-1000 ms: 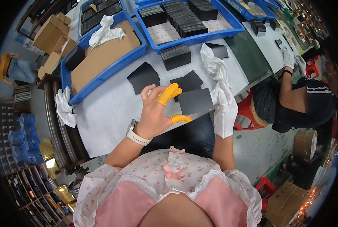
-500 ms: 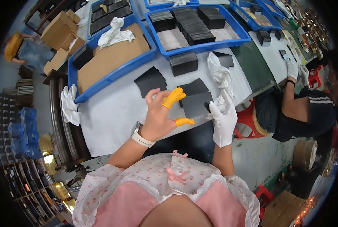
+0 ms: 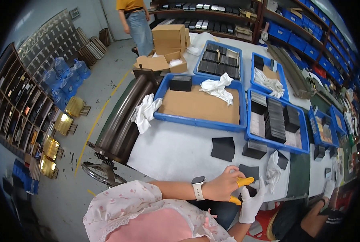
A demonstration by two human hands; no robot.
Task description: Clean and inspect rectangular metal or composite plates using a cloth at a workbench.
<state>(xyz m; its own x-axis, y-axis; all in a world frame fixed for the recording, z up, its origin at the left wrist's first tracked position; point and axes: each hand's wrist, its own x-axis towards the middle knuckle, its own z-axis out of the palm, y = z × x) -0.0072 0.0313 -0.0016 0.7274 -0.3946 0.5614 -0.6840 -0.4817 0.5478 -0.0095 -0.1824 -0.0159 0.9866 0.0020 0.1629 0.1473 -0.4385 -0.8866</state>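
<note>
My left hand (image 3: pixel 225 186), with yellow finger cots on thumb and forefinger and a watch on the wrist, is open, thumb and forefinger apart. Facing it, my right hand (image 3: pixel 252 203) in a white glove curls around a black card (image 3: pixel 251 190); only a small dark part shows between the hands. Just beyond them another black card (image 3: pixel 249 172) lies on the white-covered table. Fanned black cards (image 3: pixel 223 148) rest further left, beside an upright block of stacked black cards (image 3: pixel 255 149). A crumpled white cloth (image 3: pixel 273 171) lies right of my glove.
Blue trays stand behind: one lined with cardboard (image 3: pixel 240 126), another filled with rows of black cards (image 3: pixel 305 147). To the left is a roller machine (image 3: pixel 127 117) with a handwheel (image 3: pixel 103 174). A co-worker's gloved hand (image 3: pixel 329 188) is at far right. Another person (image 3: pixel 139 28) stands beyond the boxes.
My view has swung left and up, so the hands appear lower right. The hands have come closer together, and the card in my right hand now shows much less of its face.
</note>
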